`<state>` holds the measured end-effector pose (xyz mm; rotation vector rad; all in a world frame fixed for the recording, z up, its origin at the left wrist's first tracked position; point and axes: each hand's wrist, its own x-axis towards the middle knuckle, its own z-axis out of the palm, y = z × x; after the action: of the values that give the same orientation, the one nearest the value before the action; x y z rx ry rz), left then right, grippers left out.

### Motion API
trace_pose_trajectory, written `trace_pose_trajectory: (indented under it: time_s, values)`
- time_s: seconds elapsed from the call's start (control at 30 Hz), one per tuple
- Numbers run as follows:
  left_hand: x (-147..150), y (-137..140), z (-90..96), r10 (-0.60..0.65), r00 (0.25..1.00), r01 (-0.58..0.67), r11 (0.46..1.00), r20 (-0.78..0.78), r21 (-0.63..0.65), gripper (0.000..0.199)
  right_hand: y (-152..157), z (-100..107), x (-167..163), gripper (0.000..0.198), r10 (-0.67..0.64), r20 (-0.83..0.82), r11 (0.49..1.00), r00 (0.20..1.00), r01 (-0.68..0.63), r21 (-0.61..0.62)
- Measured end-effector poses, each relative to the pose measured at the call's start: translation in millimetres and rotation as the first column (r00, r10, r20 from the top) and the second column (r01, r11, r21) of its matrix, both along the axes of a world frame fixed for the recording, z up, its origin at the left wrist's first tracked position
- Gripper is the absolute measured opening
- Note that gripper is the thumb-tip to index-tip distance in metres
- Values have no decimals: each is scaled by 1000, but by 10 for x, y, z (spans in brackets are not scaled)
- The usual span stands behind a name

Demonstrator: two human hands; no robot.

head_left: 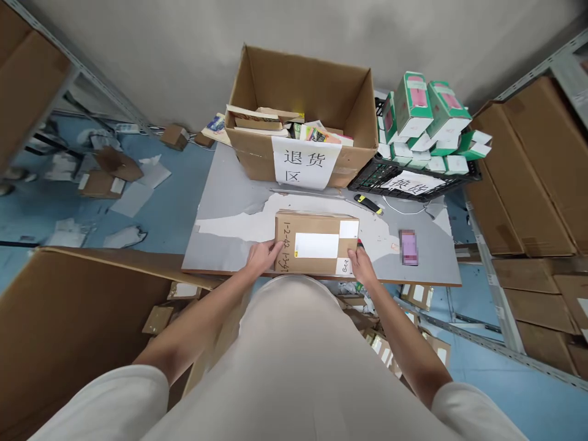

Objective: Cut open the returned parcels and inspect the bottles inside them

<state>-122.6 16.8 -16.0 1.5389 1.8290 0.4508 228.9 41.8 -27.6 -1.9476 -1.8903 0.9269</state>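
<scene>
One sealed parcel (pixel 316 242) lies flat at the table's (pixel 229 245) near edge. Left hand (pixel 263 256) grips its left end, fingers curled together; right hand (pixel 361 264) presses its right corner, fingers closed. Behind: one open carton (pixel 303 116), one black crate (pixel 413 174), one yellow-black knife (pixel 368 203).

One sealed parcel (pixel 316 242), one large open carton (pixel 303 116), one black crate (pixel 413 174), one utility knife (pixel 368 204), two hands (pixel 263 256)
</scene>
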Motion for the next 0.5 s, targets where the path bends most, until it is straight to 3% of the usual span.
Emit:
trace_pose_trajectory:
  time_s: [0.13, 0.3, 0.5]
  values:
    - [137, 246, -5, 63, 995, -65, 998, -73, -18, 59, 216, -22, -54, 50, -5, 28, 998, 1000, 7, -63]
    - [167, 398, -44, 51, 982, -77, 987, -180, -139, 67, 289, -138, -61, 57, -14, -10, 989, 1000, 12, -146]
    - [144, 368, -31, 76, 992, -91, 984, -104, -150, 65, 259, -234, -33, 61, -100, -132, 980, 986, 75, -185]
